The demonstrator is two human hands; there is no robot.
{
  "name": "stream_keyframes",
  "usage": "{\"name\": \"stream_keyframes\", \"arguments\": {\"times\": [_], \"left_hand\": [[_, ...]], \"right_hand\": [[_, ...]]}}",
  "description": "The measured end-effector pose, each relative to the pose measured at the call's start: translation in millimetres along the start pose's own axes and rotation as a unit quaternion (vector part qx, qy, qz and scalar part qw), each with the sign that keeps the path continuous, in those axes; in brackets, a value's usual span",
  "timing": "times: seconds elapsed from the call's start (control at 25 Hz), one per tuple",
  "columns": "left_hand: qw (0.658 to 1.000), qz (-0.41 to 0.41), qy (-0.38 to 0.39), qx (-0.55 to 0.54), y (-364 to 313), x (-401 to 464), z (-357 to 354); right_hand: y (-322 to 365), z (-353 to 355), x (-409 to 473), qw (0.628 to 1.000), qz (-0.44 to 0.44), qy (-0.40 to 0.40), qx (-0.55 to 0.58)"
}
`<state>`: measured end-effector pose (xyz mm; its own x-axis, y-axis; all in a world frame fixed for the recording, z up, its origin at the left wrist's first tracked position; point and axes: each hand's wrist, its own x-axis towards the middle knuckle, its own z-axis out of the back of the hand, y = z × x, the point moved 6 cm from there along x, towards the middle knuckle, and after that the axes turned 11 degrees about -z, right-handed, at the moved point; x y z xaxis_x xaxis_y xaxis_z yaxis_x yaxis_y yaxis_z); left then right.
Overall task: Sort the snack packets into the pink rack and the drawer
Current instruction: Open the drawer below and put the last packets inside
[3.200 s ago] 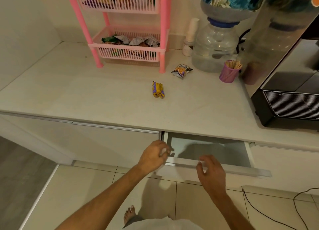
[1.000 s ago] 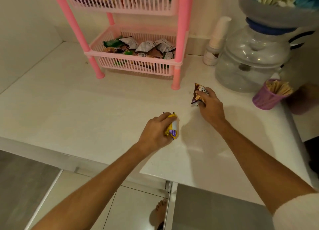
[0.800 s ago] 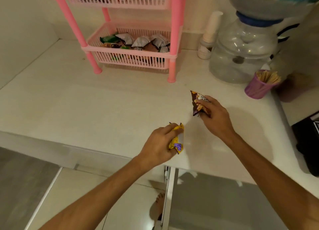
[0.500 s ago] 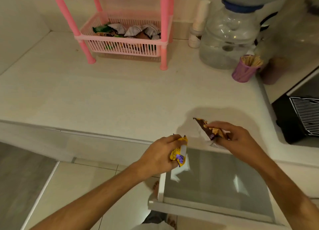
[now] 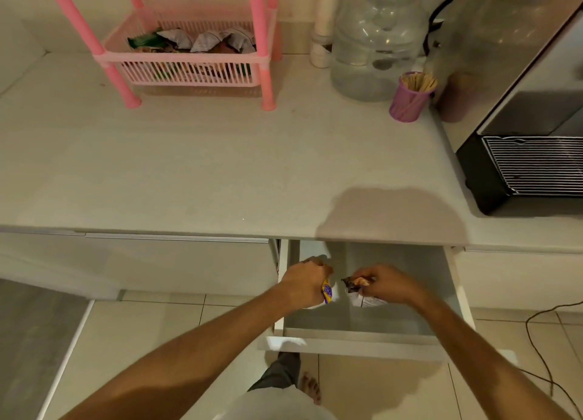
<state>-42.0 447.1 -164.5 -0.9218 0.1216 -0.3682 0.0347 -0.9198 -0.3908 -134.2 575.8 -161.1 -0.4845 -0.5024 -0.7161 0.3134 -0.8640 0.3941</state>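
Two grips, left hand (image 5: 304,285) and right hand (image 5: 389,285), two packets (image 5: 326,291).

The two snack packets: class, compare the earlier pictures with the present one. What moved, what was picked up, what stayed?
Both packets left the counter. The left hand took the yellow packet, the right hand the brown packet, and both came down over the open drawer, still gripping them. The pink rack, purple cup and water jug stayed put.

- Pink rack (image 5: 189,63): slatted plastic, faintly glossy.
- Countertop (image 5: 189,167) beneath the rack: smooth, matt, stone-like.
- Water jug (image 5: 375,41) right of the rack: clear, shiny plastic.
- Drawer (image 5: 394,277): smooth, matt.
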Motion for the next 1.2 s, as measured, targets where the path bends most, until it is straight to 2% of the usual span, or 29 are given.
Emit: {"name": "stream_keyframes", "arguments": {"times": [0.12,0.24,0.36,0.48,0.64,0.68,0.72,0.76,0.84,0.92,0.96,1.0,1.2], "left_hand": [[0.995,0.060,0.071,0.023,23,23,-26],[0.987,0.106,0.122,0.024,39,44,-46],[0.982,0.122,0.135,0.040,47,58,-56],[0.977,0.131,0.161,0.051,59,69,-70],[0.983,0.090,0.145,0.061,65,81,-73],[0.984,0.077,0.150,0.053,63,84,-73],[0.979,0.047,0.175,0.089,62,86,-77],[0.982,0.042,0.164,0.078,60,88,-78],[0.990,0.036,0.116,-0.072,54,93,-76],[0.989,-0.049,0.093,0.108,56,93,-81],[0.997,0.001,0.071,0.031,60,87,-84],[0.999,0.013,0.034,-0.005,58,83,-80],[0.990,-0.036,-0.069,-0.114,22,30,-44]], "right_hand": [[2,-28,44,0.999,-0.010,-0.006,-0.047],[2,-39,78,0.998,-0.047,-0.042,-0.029],[-8,-46,99,0.990,-0.099,-0.095,-0.013],[-11,-56,104,0.992,-0.093,-0.084,0.019],[-9,-50,87,0.995,-0.049,-0.080,0.029],[-12,-47,82,0.995,-0.047,-0.081,0.039],[-16,-45,78,0.994,-0.052,-0.082,0.046],[-20,-45,74,0.994,-0.059,-0.079,0.044],[-27,-47,66,0.995,-0.066,-0.069,0.026],[-26,-48,57,0.997,-0.061,-0.054,0.010],[-25,-49,52,0.998,-0.056,-0.042,0.004],[-23,-51,48,0.998,-0.050,-0.032,-0.003],[-14,-63,23,0.999,-0.024,0.011,-0.031]]}}
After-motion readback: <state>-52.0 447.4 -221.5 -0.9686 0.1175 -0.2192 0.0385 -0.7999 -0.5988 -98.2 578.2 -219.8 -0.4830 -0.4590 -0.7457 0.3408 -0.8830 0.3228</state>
